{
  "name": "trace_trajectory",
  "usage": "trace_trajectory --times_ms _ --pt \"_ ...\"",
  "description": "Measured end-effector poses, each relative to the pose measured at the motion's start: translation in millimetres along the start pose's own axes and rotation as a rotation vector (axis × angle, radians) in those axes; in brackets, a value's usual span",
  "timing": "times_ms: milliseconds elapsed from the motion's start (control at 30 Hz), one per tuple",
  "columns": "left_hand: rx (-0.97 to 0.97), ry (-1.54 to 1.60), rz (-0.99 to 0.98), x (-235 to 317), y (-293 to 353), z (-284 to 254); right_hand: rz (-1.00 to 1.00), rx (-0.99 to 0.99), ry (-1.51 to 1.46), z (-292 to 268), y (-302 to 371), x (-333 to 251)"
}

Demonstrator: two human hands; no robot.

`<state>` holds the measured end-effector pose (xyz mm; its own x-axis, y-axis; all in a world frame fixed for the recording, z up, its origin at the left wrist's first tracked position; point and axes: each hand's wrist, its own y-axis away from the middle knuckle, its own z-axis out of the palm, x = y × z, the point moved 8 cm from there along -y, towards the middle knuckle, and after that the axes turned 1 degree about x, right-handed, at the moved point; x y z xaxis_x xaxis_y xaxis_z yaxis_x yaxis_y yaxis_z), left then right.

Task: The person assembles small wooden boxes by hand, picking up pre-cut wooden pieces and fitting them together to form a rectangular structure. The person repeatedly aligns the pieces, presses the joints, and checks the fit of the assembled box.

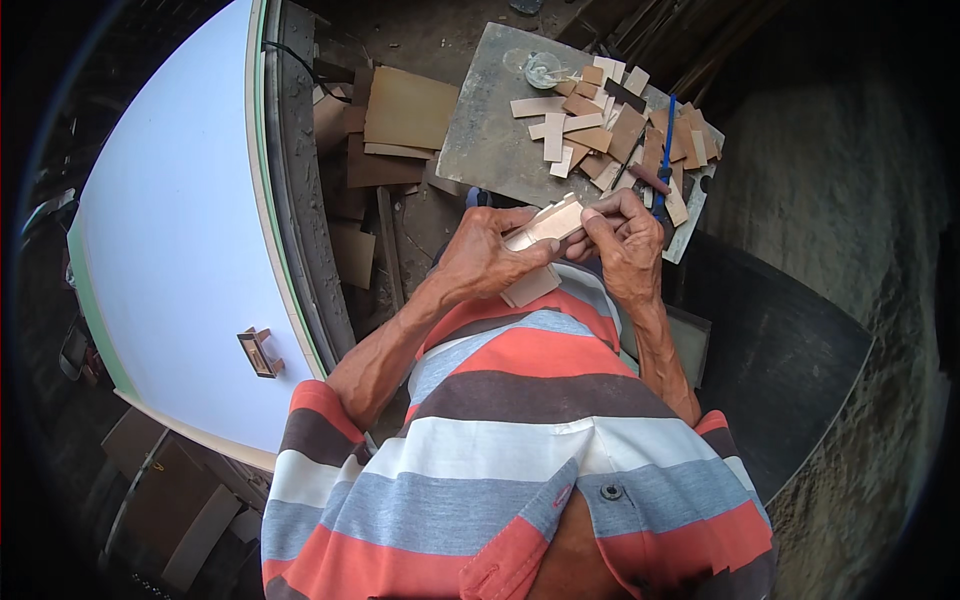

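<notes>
Over my lap, my left hand [485,250] grips a small pale piece of thin wood [545,226] between thumb and fingers. My right hand [630,245] pinches the same piece at its right end, with fingertips partly hidden behind it. Under my left thumb, another pale flat piece [532,287] shows against the striped shirt; how it is held or joined cannot be made out. Just beyond my hands, many loose wooden strips [590,130], pale and brown, lie heaped on a low worn table [485,130].
A clear dish [543,70] sits on the table, and a blue-handled tool [664,165] lies across its right side. A large white panel [190,200] fills the left, bearing a small wooden frame [260,353]. Brown board offcuts [408,110] lie between panel and table. A dark sheet [770,350] is at right.
</notes>
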<state>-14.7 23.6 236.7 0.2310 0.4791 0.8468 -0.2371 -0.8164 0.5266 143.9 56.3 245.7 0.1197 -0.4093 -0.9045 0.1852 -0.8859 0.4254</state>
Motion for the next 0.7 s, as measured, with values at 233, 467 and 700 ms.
trace_trajectory --times_ms 233,467,700 --pt "0.001 0.018 0.004 0.3 0.5 2.9 -0.007 -0.018 -0.004 -1.1 1.1 2.4" --pt "-0.003 0.007 -0.003 0.6 1.9 4.6 -0.018 -0.021 0.017 -2.0 3.6 3.7" --pt "0.001 0.026 0.017 -1.7 2.9 7.2 -0.028 -0.030 -0.016 -2.4 4.6 5.5"
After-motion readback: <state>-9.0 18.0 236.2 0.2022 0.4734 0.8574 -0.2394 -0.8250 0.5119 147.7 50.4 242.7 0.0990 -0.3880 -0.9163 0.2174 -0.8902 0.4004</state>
